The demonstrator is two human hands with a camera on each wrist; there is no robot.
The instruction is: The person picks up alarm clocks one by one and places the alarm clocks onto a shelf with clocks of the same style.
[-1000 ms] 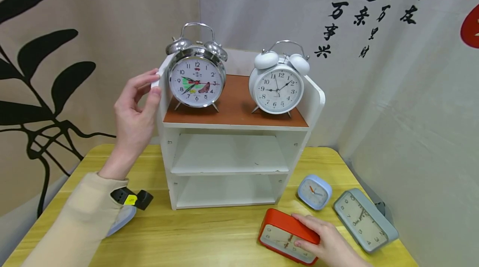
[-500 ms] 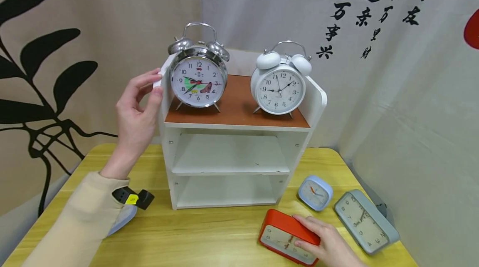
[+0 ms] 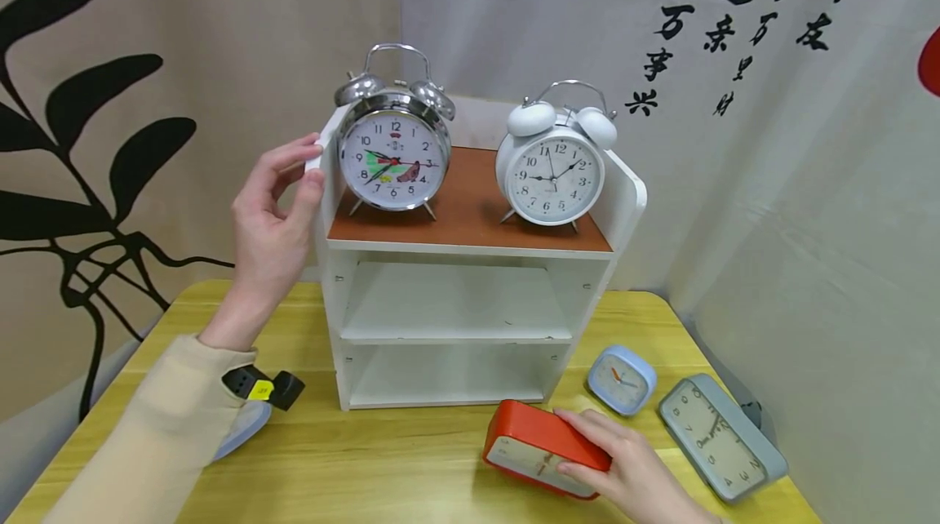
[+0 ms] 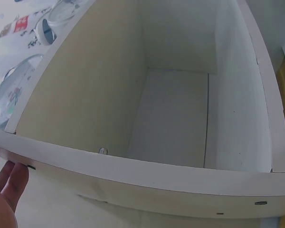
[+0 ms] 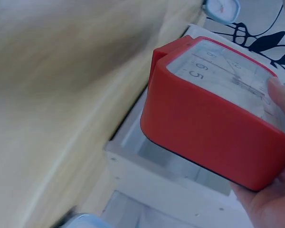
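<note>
My left hand (image 3: 272,234) pinches the top front edge of the left side panel of a white shelf unit (image 3: 455,339); the left wrist view has its fingers (image 4: 14,183) against the outer face. My right hand (image 3: 624,463) grips a red desk clock (image 3: 547,432) by its right end, thumb at the dial, just in front of the shelf unit. In the right wrist view the red clock (image 5: 209,128) looks raised off the table and tilted. On the brown top shelf stand a silver twin-bell alarm clock (image 3: 395,161) at left and a white twin-bell alarm clock (image 3: 556,179) at right.
A small light-blue clock (image 3: 622,379) and a grey-blue desk clock (image 3: 723,437) lie right of the shelf unit on the wooden table (image 3: 352,467). A pale blue object (image 3: 246,428) is partly hidden behind the left forearm. Curtains hang behind.
My right hand has moved the red clock left and up, closer to the shelf unit. My left hand keeps its hold on the side panel. The head view has shifted slightly.
</note>
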